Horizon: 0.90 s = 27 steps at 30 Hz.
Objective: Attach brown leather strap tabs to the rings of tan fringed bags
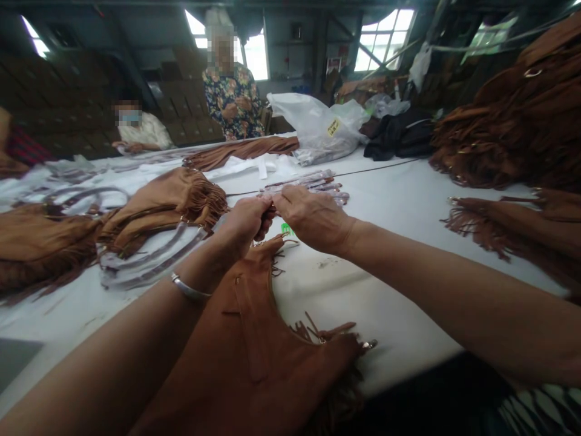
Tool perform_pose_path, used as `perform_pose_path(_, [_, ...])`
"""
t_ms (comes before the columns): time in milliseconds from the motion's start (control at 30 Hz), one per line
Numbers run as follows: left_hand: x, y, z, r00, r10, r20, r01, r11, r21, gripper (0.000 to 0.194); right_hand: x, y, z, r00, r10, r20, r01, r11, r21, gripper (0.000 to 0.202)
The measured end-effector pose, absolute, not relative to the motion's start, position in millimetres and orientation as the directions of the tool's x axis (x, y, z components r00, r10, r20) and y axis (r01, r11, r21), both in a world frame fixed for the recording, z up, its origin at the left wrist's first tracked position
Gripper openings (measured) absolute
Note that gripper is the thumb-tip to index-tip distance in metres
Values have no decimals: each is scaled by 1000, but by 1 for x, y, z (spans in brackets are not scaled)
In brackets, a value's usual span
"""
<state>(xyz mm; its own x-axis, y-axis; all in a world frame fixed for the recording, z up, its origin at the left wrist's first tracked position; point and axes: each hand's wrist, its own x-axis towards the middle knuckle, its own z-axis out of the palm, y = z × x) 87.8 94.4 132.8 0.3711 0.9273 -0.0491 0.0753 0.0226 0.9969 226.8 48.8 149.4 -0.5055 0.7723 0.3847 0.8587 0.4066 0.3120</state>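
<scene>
My left hand (pixel 252 219) and my right hand (pixel 312 217) meet fingertip to fingertip above the table, both with pinched fingers. What lies between the fingertips is too small and hidden to name. Below my hands a brown fringed bag (pixel 245 339) lies on the table, its narrow upper end just under my left hand. A metal clasp (pixel 370 344) shows at its right end. Right behind my hands lies a bundle of wrapped straps (pixel 324 181). A small green piece (pixel 287 229) is visible under my right hand.
Brown bags with plastic-wrapped handles (pixel 158 206) lie on the white table (pixel 390 200) at left. A tall pile of brown bags (pixel 508 115) rises at right, with a fringed bag (pixel 521 224) before it. Clear plastic (pixel 318 124) and black cloth (pixel 399 136) sit behind. People stand across the table.
</scene>
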Motion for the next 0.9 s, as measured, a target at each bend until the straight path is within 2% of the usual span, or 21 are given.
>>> perform_pose_path(200, [104, 131, 82, 411, 907, -92, 289, -34, 957, 38, 251, 83, 83, -506, 805, 310, 860, 447, 245, 30])
perform_pose_path(267, [104, 143, 66, 416, 909, -22, 371, -147, 917, 40, 261, 93, 65, -454, 840, 297, 891, 424, 164, 28])
perform_pose_path(333, [102, 152, 52, 435, 898, 67, 496, -301, 814, 37, 272, 104, 49, -397, 872, 286, 910, 415, -2, 25])
perform_pose_path(367, [101, 155, 46, 461, 884, 80, 559, -359, 747, 36, 277, 109, 41, -361, 891, 275, 905, 406, -126, 24])
perform_pose_path(467, [102, 159, 33, 570, 820, -51, 658, -418, 626, 37, 288, 121, 21, -255, 947, 194, 787, 320, -527, 22])
perform_pose_path(500, [103, 161, 30, 596, 797, -98, 670, -427, 607, 37, 290, 124, 16, -230, 959, 165, 730, 282, -622, 22])
perform_pose_path(567, [106, 162, 27, 603, 782, -160, 705, -429, 564, 34, 292, 127, 10, -192, 974, 119, 643, 216, -734, 21])
perform_pose_path(667, [104, 160, 27, 554, 815, -171, 754, -403, 519, 24, 293, 127, 12, -151, 988, 30, 549, 110, -829, 22])
perform_pose_path(767, [96, 152, 28, 557, 819, -139, 711, -384, 589, 18, 290, 122, 18, -163, 984, -69, 456, 13, -890, 24])
perform_pose_path(900, [87, 139, 28, 536, 839, -92, 685, -369, 628, 15, 280, 112, 24, -228, 970, -87, 418, 17, -908, 19])
